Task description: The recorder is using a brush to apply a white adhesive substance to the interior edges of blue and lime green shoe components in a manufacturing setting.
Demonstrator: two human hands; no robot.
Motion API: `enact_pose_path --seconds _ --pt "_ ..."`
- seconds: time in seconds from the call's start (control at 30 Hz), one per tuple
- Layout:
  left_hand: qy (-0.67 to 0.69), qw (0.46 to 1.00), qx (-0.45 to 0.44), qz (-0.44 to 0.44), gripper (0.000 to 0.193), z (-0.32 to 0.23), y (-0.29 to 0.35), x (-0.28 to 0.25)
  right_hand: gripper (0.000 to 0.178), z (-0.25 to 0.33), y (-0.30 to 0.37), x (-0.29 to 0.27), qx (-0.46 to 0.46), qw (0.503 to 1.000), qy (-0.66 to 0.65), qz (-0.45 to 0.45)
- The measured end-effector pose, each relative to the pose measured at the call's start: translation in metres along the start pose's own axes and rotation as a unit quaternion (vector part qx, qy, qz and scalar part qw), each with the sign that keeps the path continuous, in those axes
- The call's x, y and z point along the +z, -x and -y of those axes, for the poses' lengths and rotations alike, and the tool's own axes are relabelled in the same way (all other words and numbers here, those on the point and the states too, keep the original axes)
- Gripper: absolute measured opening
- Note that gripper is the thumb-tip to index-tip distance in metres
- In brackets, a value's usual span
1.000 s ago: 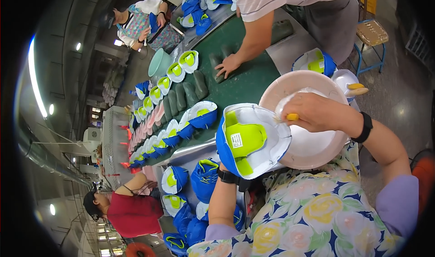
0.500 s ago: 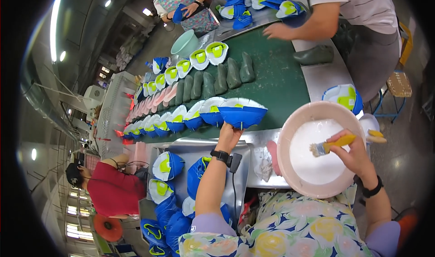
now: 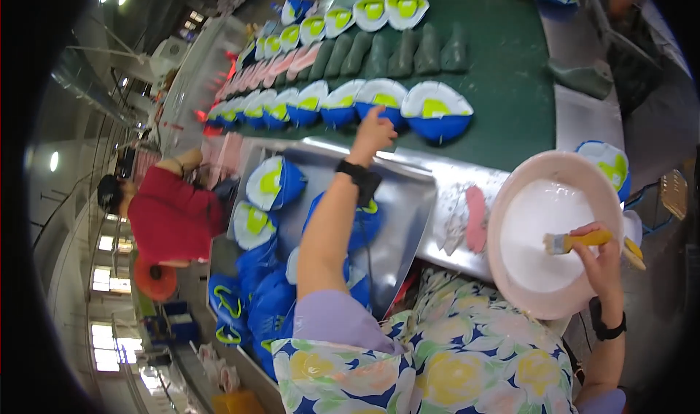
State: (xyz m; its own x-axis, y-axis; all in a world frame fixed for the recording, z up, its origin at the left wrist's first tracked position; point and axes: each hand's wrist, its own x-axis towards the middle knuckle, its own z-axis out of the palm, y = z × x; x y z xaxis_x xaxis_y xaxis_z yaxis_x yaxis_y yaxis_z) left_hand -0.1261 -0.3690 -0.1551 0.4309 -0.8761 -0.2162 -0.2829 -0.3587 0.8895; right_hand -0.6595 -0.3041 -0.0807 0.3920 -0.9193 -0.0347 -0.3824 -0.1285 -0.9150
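Observation:
My right hand (image 3: 599, 264) grips a brush (image 3: 580, 242) by its yellow handle. Its bristles are over the white liquid (image 3: 536, 231) in a pale pink basin (image 3: 503, 272). Across the metal edge reaches my left hand (image 3: 373, 133), empty, its index finger stretched toward a blue and white shoe upper (image 3: 383, 97); whether they touch I cannot tell. Just right of that hand, another shoe upper (image 3: 437, 113) with a lime lining rests on the green belt (image 3: 503, 71), closing the near row.
Dark green shoe lasts (image 3: 402, 53), pink insoles (image 3: 273, 67) and a far row of uppers (image 3: 370, 13) line the belt. A metal tray (image 3: 397, 195) at my left holds more blue uppers (image 3: 273, 297). A person in red (image 3: 171, 213) works at left.
My left hand has let go of the end upper, which now lies on the belt, and has drawn left of it. The brush stays over the basin. The whole view has shifted.

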Motion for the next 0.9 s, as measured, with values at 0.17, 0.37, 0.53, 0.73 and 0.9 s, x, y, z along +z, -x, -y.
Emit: enact_pose_path --seconds 0.17,0.37,0.53,0.73,0.9 --pt "-0.324 0.94 0.09 -0.053 0.067 0.057 0.091 -0.139 0.013 -0.008 -0.016 -0.004 0.007 1.0 0.016 0.015" --pt "-0.302 0.951 -0.052 -0.035 0.059 0.118 0.161 -0.099 0.019 -0.026 -0.054 0.054 -0.027 0.998 0.0 0.062" --pt "-0.514 0.846 0.136 -0.039 0.047 0.082 0.192 -0.027 0.02 0.0 -0.041 0.087 -0.065 0.973 0.114 0.188" --pt "-0.586 0.781 0.205 0.075 0.041 0.009 0.19 -0.023 0.018 -0.012 -0.017 0.037 -0.145 0.93 0.266 0.21" --pt "-0.276 0.932 0.222 -0.083 0.044 -0.076 0.198 -0.061 0.017 -0.005 -0.016 -0.014 -0.063 0.971 0.2 0.116"
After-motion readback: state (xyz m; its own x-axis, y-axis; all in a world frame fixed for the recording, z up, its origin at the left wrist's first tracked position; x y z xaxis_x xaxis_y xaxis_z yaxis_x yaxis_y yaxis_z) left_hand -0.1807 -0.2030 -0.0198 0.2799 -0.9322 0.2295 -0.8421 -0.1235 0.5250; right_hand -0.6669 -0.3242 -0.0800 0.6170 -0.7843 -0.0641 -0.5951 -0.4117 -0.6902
